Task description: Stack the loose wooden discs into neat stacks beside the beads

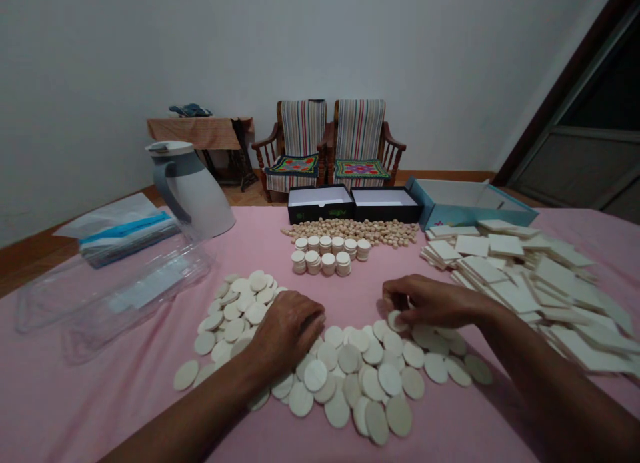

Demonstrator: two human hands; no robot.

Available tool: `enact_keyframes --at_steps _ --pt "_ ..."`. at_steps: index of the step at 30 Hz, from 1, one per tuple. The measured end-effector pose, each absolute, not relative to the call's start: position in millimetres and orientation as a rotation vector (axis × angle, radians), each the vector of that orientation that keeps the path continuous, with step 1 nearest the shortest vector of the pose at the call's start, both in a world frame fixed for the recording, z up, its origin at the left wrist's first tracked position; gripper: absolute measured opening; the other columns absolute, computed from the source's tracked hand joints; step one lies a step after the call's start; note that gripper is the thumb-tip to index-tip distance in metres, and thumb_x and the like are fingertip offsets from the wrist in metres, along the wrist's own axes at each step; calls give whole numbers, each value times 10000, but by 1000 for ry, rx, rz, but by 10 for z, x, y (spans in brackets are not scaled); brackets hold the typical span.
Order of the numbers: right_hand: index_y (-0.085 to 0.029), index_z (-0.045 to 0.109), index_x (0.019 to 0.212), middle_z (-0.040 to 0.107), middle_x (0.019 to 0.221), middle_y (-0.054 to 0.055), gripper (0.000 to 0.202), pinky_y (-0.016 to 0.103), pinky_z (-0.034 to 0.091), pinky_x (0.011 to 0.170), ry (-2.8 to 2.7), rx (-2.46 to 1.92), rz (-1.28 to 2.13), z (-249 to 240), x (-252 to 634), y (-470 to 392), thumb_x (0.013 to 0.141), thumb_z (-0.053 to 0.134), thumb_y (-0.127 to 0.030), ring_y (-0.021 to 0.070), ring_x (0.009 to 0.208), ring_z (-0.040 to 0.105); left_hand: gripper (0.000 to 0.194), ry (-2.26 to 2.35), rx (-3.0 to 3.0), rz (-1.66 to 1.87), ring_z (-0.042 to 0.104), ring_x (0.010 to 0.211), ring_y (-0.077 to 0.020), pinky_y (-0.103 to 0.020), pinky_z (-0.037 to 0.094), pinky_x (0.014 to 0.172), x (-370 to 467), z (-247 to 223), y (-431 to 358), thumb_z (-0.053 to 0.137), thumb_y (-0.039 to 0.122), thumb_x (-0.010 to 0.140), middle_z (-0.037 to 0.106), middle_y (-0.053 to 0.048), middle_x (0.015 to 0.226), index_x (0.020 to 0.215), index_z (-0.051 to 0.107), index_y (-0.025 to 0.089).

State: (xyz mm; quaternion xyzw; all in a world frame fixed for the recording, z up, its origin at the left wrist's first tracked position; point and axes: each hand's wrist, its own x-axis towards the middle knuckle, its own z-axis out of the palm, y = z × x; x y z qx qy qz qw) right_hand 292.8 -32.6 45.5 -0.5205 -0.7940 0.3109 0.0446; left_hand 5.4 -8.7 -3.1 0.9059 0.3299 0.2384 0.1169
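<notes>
Hands: two. Right hand (434, 300) pinches one disc (397, 321) between thumb and fingers, just over the right part of the loose discs (390, 379). Left hand (290, 326) lies over the middle of them, fingers curled; cannot tell whether it grips anything.

Counts: loose discs, dozens, overlapping, no exact count; they spread across the near side, left to right. Stacks (329, 263): ten, six in the far row, four in the near. Beads (345, 228): one band behind the stacks, too many to count. Black boxes (321, 210): two, end to end. Blue box (475, 213): one, far right. Tiles (507, 293): one big heap, right. Jug (203, 190): one, far left. Clear cases (187, 266): at least two, overlapping, left. Chairs (304, 126): two, beyond.

Edges: cloth (355, 302) runs to the far edge, just behind the boxes. Open room: a bare strip between stacks and loose discs, reaching right toward the tiles; another between jug and black boxes.
</notes>
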Motion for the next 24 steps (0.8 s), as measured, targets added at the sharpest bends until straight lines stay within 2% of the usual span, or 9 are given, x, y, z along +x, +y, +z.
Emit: enact_keyframes --at_steps 3,9,14,18,24 --pt "-169 550 794 585 741 4 82 228 373 593 -2258 -1534 879 415 2911 -123 741 514 -118 126 668 516 136 966 2650 711 574 789 -198 -369 414 744 55 -33 -88 528 215 857 673 -48 807 895 654 180" --pt "-165 614 805 632 783 22 163 229 382 609 -2179 -1534 614 281 2795 219 717 524 -61 134 690 547 135 977 2649 704 574 785 -195 -365 413 743 58 -18 -88 522 201 854 669 -44 797 887 652 181" --pt "-170 612 801 631 794 45 70 244 360 599 -2121 -1732 347 161 2717 220 742 574 -173 157 700 546 139 965 2648 718 575 780 -192 -361 417 745 53 -28 -86 527 203 850 671 -50 795 890 657 174" --pt "-150 587 971 607 915 85 238 263 357 652 -2120 -1914 270 71 2633 160 741 586 -213 182 788 549 150 974 2649 704 573 779 -196 -362 421 742 55 -7 -101 521 196 850 670 -59 794 892 662 168" --pt "-158 562 981 568 952 95 227 281 341 704 -2066 -2040 233 -1 2520 121 801 541 -295 197 852 533 162 966 2658 683 566 778 -195 -361 421 738 68 25 -105 506 198 858 661 -58 783 883 663 171"
